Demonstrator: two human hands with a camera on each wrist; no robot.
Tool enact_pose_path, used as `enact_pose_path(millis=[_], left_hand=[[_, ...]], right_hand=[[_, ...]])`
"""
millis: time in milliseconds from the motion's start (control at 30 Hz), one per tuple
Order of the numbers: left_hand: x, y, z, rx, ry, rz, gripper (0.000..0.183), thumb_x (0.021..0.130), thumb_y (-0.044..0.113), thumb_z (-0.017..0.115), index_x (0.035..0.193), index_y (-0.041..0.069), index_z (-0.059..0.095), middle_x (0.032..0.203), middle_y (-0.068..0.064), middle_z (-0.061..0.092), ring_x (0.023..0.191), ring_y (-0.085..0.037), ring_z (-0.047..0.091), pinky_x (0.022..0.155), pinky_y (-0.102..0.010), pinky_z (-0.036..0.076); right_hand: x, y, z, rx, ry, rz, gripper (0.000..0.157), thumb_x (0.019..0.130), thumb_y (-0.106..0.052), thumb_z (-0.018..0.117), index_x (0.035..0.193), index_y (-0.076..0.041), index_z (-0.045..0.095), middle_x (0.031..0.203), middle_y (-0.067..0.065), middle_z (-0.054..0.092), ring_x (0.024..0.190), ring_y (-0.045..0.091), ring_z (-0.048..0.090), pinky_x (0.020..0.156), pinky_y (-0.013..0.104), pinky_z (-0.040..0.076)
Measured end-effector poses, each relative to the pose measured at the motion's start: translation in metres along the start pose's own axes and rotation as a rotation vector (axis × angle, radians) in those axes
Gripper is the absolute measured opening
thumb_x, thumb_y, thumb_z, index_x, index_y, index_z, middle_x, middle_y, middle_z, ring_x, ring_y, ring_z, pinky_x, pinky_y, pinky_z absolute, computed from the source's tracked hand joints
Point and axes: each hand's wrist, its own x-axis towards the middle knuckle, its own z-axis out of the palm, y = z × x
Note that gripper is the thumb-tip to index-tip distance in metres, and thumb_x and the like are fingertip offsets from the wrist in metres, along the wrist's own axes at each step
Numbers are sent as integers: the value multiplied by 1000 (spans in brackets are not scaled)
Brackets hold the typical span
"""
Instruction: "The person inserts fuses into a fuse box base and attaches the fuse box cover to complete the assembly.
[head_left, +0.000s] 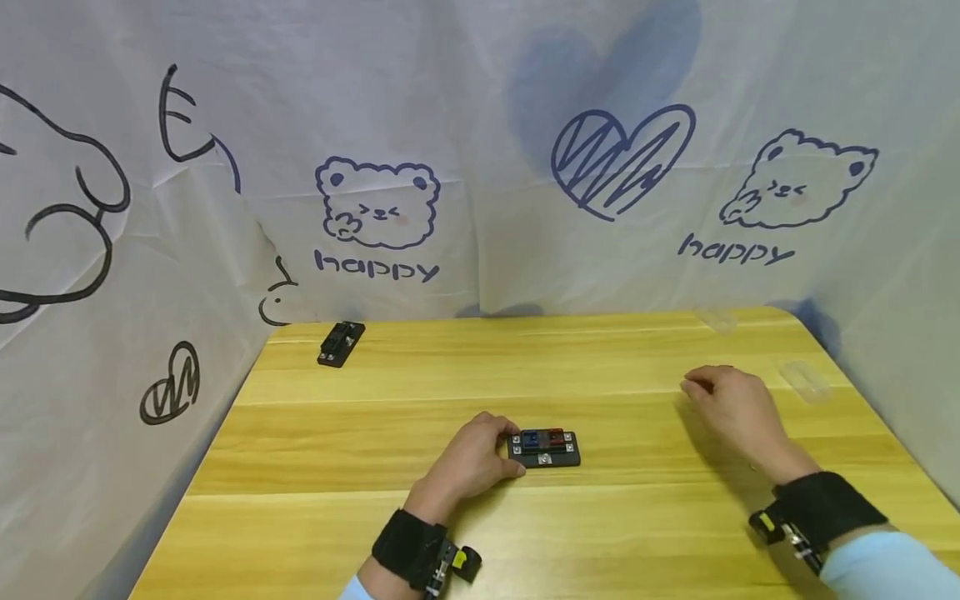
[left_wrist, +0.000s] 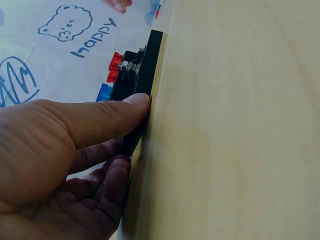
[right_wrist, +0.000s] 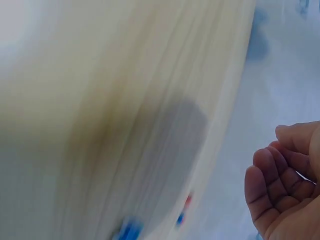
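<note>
On the table in the head view, my left hand [head_left: 474, 460] grips the left end of a black fuse block [head_left: 543, 460]. Blue [left_wrist: 104, 92] and red [left_wrist: 115, 66] blade fuses stand in it, and metal screw terminals show along its edges. My left thumb lies along its near side in the left wrist view, fingers curled at its end. My right hand [head_left: 738, 412] is raised over the right part of the table, thumb near the index finger and the other fingers loosely curled. Nothing shows in it in the right wrist view.
A second black fuse block [head_left: 341, 343] lies at the table's [head_left: 300, 483] far left corner. Two clear plastic pieces [head_left: 805, 382] lie at the right. Cloth walls [head_left: 487, 208] with drawings stand behind and beside the table. Blurred red and blue spots [right_wrist: 184, 210] show in the right wrist view.
</note>
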Motion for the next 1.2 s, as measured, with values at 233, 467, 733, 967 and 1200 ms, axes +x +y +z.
enact_pose_path(millis=[233,467,733,967,1200], left_hand=[[0,-2,0,-3,-1,-2,51,76,33,81,120,14,63,101,1,54,84,-15,50,77,-33,46],[0,-1,2,-4,4,-10,51,76,32,81,121,14,63,101,1,55,85,-15,50,78,-33,47],[0,-1,2,-9,5,-15,51,77,32,81,121,14,63,102,1,55,86,-15,50,77,-34,47],[0,-1,2,-10,1,-10,51,78,32,80,122,14,62,104,1,55,87,-14,51,79,-35,47],[-1,0,1,1,3,-14,51,77,32,80,122,14,62,104,1,56,87,-15,51,79,-35,47]], right_hand=[[0,70,-29,-116,-36,214,37,95,-22,57,111,11,62,93,28,67,69,36,58,56,46,44],[-10,115,-43,-127,-28,393,57,96,-27,52,122,23,44,103,43,57,82,54,54,65,59,44],[-17,127,-36,-104,8,479,53,90,-25,53,104,26,46,86,42,52,70,52,50,58,55,41],[-16,129,-30,-115,18,499,41,88,-22,53,88,19,48,69,32,52,59,43,50,49,48,38],[-12,128,-30,-125,-26,535,43,86,-23,54,84,20,48,69,32,53,62,45,51,52,49,39]])
